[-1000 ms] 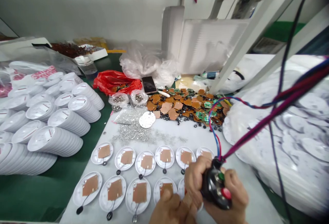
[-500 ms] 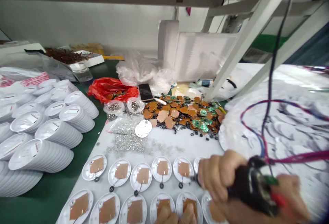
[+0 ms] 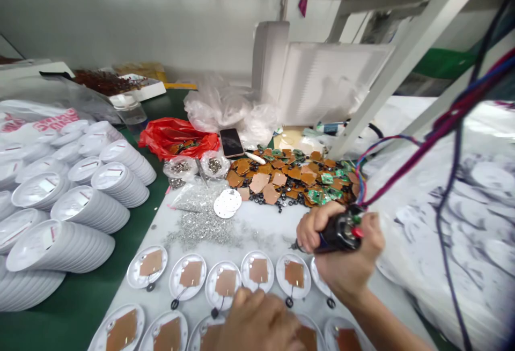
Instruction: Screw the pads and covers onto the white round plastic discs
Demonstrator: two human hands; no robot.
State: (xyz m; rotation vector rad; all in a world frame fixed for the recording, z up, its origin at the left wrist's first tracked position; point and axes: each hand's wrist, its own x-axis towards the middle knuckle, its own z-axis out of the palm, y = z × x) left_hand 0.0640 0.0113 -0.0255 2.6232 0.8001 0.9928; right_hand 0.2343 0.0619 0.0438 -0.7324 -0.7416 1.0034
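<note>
My right hand (image 3: 341,251) is closed around a black electric screwdriver (image 3: 337,232) with a red and a green button; red, blue and dark cables (image 3: 426,141) run up from it to the right. Its tip points left, just above the loose silver screws (image 3: 201,225). My left hand (image 3: 257,321) lies low at the frame's bottom edge, resting on the white round discs (image 3: 257,270) that carry brown circuit boards. Its fingers are partly cut off and look bent over a disc.
Stacks of white round covers (image 3: 92,209) lie on the green mat at left. A pile of brown and green circuit boards (image 3: 289,176), a phone (image 3: 231,141), a red bag (image 3: 177,136) and clear bags sit behind. A big bag of white discs (image 3: 462,222) fills the right.
My right hand has carried the screwdriver from the lower right up and left toward the screw pile. My left hand stayed low on the discs. The camera tilted slightly.
</note>
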